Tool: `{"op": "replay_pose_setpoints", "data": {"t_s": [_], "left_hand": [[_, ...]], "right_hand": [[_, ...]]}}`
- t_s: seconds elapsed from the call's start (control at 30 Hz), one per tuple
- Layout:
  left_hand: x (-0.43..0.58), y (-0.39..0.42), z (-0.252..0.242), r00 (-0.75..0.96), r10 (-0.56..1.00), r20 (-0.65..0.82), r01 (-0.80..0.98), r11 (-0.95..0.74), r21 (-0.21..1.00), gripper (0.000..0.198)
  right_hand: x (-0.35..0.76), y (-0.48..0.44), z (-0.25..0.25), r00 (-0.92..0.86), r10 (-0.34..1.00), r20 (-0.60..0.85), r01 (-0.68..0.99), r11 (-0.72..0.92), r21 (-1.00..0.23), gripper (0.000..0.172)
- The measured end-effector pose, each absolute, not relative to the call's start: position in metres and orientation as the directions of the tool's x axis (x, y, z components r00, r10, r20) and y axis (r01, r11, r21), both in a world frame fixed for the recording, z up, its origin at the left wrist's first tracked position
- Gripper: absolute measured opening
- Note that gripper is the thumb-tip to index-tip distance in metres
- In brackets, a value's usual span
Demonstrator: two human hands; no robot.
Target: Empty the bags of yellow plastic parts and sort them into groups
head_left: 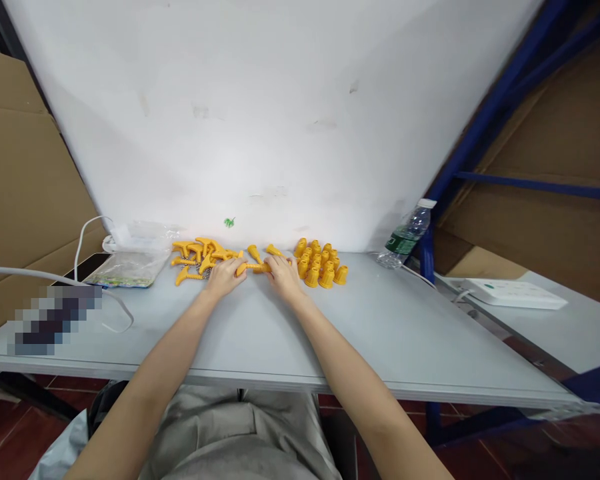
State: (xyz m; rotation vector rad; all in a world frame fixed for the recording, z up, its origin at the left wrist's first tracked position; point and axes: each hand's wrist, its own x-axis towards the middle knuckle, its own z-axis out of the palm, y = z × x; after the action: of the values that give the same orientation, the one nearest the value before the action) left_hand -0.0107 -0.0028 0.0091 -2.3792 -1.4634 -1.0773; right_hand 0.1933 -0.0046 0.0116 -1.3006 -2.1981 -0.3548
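Note:
My left hand (226,277) and my right hand (283,275) are close together over the back of the grey table. Between them runs a yellow T-shaped handle (253,267) with a narrow stem, pinched on its left side by my left fingers. At its right end, my right fingers close round a yellow part, mostly hidden, that looks like a cone-shaped cap. Left of my hands lies a loose pile of yellow T-shaped handles (193,250), some with metal coils or chain. Two cone-shaped pieces (253,253) lie just behind my hands. Several yellow cone-shaped caps (327,277) stand grouped at the right.
A white wall panel (300,133) closes off the table's back. Clear plastic bags (135,263) and a white cable (115,297) lie at left. A plastic bottle (407,237) leans at right, near a blue frame (427,253) and a white power strip (517,293).

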Motion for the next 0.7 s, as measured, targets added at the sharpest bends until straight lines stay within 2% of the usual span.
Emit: {"op": "replay_pose_setpoints", "data": {"t_s": [0.2, 0.7], "left_hand": [[-0.014, -0.002, 0.01, 0.254, 0.741, 0.621, 0.842, -0.486, 0.235, 0.029], [-0.01, -0.005, 0.014, 0.237, 0.768, 0.595, 0.872, -0.439, 0.218, 0.03]], "right_hand": [[0.193, -0.004, 0.009, -0.428, 0.707, 0.563, 0.83, 0.553, -0.064, 0.028], [0.188, -0.013, 0.019, -0.334, 0.699, 0.633, 0.89, 0.455, -0.032, 0.018]]}}
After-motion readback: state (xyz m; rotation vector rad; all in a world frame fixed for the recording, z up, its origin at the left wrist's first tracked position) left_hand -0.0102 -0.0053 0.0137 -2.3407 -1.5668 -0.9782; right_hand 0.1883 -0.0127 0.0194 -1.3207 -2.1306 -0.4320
